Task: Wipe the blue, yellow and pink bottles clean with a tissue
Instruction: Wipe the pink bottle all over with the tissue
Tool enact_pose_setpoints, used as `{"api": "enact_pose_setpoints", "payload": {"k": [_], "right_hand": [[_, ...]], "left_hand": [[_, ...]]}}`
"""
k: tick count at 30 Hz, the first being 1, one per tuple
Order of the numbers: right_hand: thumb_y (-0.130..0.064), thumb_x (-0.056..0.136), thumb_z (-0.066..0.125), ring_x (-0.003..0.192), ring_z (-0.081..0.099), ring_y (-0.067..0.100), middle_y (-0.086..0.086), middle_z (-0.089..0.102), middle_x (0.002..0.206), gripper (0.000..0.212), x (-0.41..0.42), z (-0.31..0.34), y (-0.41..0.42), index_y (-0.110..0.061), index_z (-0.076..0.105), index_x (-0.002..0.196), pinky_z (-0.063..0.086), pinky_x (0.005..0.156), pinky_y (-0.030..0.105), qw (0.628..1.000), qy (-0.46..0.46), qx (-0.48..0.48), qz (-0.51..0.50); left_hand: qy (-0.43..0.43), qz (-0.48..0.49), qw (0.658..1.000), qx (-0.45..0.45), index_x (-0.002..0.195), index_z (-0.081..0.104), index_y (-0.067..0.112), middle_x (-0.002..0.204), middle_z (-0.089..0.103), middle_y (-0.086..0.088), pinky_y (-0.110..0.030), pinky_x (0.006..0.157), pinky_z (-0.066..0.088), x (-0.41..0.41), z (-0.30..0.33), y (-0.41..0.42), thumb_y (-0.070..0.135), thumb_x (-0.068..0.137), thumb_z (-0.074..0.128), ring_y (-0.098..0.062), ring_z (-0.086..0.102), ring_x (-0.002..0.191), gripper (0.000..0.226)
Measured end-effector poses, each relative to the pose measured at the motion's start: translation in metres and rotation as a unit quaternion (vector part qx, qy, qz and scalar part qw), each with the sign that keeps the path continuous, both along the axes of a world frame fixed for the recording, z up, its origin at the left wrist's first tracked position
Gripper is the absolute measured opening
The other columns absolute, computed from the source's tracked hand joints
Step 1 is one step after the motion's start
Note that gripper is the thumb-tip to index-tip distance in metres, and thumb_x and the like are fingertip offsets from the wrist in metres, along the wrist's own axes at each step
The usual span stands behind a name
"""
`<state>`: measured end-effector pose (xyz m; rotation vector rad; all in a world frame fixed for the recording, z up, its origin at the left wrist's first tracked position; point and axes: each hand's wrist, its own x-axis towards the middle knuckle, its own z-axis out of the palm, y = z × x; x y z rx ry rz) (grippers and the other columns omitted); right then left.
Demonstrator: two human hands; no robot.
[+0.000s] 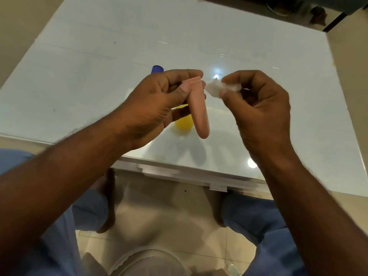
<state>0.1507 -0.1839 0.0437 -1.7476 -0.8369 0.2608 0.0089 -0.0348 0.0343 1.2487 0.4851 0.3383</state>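
Pink bottle [199, 108] pinched near its cap by the left hand [157, 104] above the surface [79, 76]; right hand [256, 108] pinches the tissue [216, 89], seemingly touching. That loose grip could drop it.

Both forearms reach forward from the near corners, hands raised side by side at centre. The left hand [157, 100] pinches the pink bottle [197, 108] with curled fingers [179, 75]. The right hand [258, 108] pinches the tissue [216, 88].
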Motion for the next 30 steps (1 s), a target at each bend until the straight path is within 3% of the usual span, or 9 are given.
{"api": "enact_pose_setpoints", "payload": {"k": [4,12,16,22,27,30], "right_hand": [[-0.001,0.093,0.072,0.108,0.074,0.014,0.002,0.075,0.115,0.03,0.003,-0.001,-0.003,-0.009,0.068,0.122,0.061,0.097,0.027,1.0,-0.004,0.004,-0.025],[-0.01,0.104,0.064,0.096,0.078,0.021,0.009,0.078,0.108,0.018,0.002,0.0,-0.002,-0.007,0.074,0.118,0.067,0.083,0.035,1.0,0.021,0.021,-0.009],[-0.001,0.104,0.061,0.095,0.079,0.022,0.011,0.077,0.108,0.019,0.0,0.0,-0.003,-0.008,0.076,0.114,0.067,0.085,0.034,0.998,0.051,0.032,0.008],[-0.011,0.104,0.066,0.113,0.075,0.015,0.0,0.079,0.118,0.021,-0.005,0.002,0.0,-0.012,0.078,0.122,0.062,0.1,0.035,0.999,0.035,0.009,0.04],[-0.006,0.1,0.073,0.116,0.075,0.016,0.005,0.077,0.125,0.034,-0.012,0.0,-0.001,-0.007,0.07,0.134,0.061,0.101,0.032,0.994,0.021,0.009,0.107],[-0.011,0.095,0.081,0.108,0.077,0.017,0.006,0.078,0.116,0.035,-0.011,0.0,0.0,-0.007,0.069,0.129,0.063,0.095,0.031,0.994,0.025,0.022,0.103]], "left_hand": [[-0.01,0.011,0.999,-0.037,0.143,0.056,0.01,0.131,0.071,-0.013,-0.043,0.1,0.058,0.0,-0.001,0.0,0.009,0.11,0.043,-0.029,0.071,0.118,0.035],[-0.012,0.022,0.997,-0.066,0.14,0.06,0.013,0.13,0.072,-0.012,-0.044,0.098,0.059,0.0,0.0,0.0,0.007,0.111,0.039,-0.03,0.072,0.116,0.036],[-0.015,0.029,0.996,-0.08,0.136,0.062,0.017,0.129,0.072,-0.011,-0.043,0.096,0.06,0.001,0.001,-0.001,0.006,0.111,0.038,-0.03,0.073,0.115,0.037],[-0.017,0.032,0.994,-0.101,0.136,0.063,0.015,0.128,0.073,-0.013,-0.041,0.094,0.061,0.002,0.002,-0.002,0.005,0.111,0.036,-0.03,0.073,0.113,0.038],[-0.019,0.041,0.991,-0.125,0.139,0.062,0.014,0.125,0.073,-0.009,-0.035,0.088,0.06,0.003,0.003,-0.002,0.008,0.111,0.038,-0.023,0.074,0.104,0.037],[-0.008,0.044,0.991,-0.126,0.137,0.062,0.013,0.128,0.073,-0.01,-0.034,0.088,0.061,0.003,0.003,-0.003,0.015,0.11,0.044,-0.02,0.074,0.106,0.032]]}}
